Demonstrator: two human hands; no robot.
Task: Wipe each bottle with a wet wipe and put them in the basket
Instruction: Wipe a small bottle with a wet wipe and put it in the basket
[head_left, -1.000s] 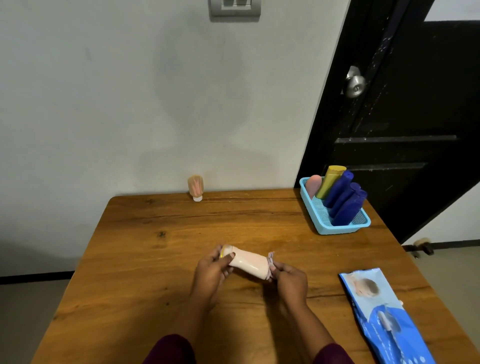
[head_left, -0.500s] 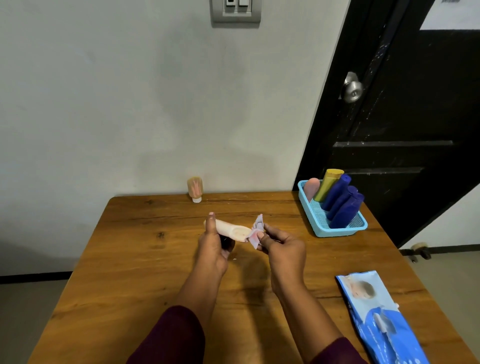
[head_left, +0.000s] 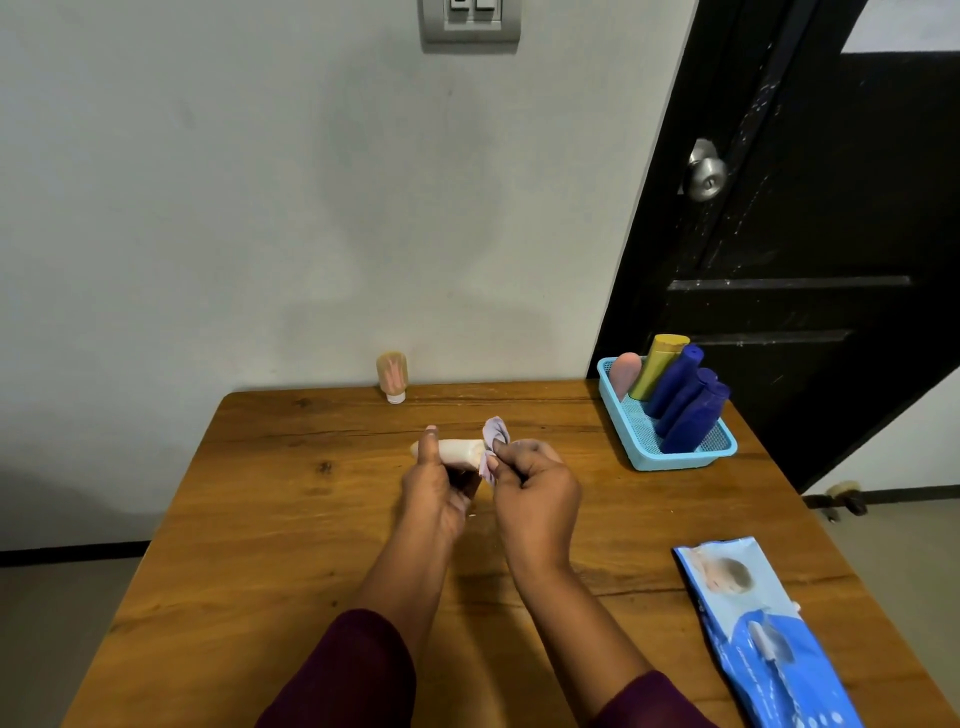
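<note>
Here, the left hand grips the pale bottle from below, with one digit standing upright across the bottle's left part and the other fingers curled beneath it, mostly hidden. The right hand has its fingers curled round a bunched lilac wet wipe, pinching it against the bottle's right end.

The bottle is held above the middle of the wooden table. Its long axis runs left to right and is nearly level. Its rounded left tip shows just past the upright digit. The right end is covered by the wipe, so it cannot be told which end carries the cap.

At the far right corner stands the blue basket, holding a pink bottle, a yellow bottle and three dark blue bottles, all leaning to the right. Their lower ends are hidden by the basket wall.

A small peach bottle stands cap-down at the far edge, well apart from the hands. The blue wipes pack lies at the near right, cut off by the lower edge of the view.
</note>
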